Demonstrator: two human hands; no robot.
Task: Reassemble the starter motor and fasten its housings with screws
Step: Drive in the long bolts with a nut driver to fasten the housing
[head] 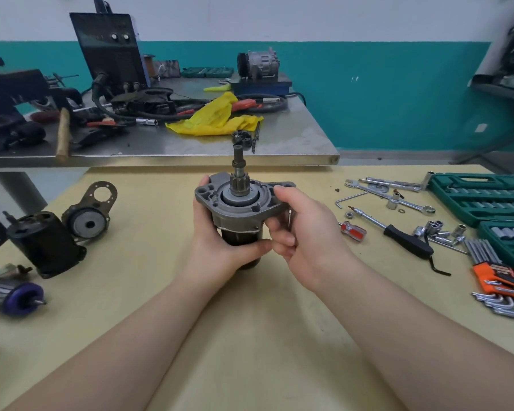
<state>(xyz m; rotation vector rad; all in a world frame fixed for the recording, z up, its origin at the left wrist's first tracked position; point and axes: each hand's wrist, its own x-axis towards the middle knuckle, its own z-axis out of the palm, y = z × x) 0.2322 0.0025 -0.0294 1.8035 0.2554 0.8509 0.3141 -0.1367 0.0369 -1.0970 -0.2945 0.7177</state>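
1. The person holds a starter motor with a grey cast-metal front housing and black cylindrical body upright above the pale yellow table, its toothed pinion shaft pointing up.
2. The left hand wraps the left side of the motor; its fingers curl round behind the housing flange and its thumb lies across the black body.
3. The right hand grips the right ear of the housing flange, with its fingers curled over the top edge and its thumb pressed against the body, just beside the left thumb.
4. A thin metal screw stands upright between the right-hand fingers and the housing; whether it is threaded in cannot be told.
5. Well to the left of the left-hand fingers lie a black cylindrical motor casing, a grey end cover with a round-holed bracket plate and a copper-wound armature with a purple end ring.
6. To the right of the right-hand fingers lie a red-handled screwdriver, a black-handled ratchet wrench, loose chrome sockets, chrome spanners, a set of hex keys in an orange holder and a green socket-set case.
7. Beyond the fingers stands a steel workbench carrying a yellow cloth.
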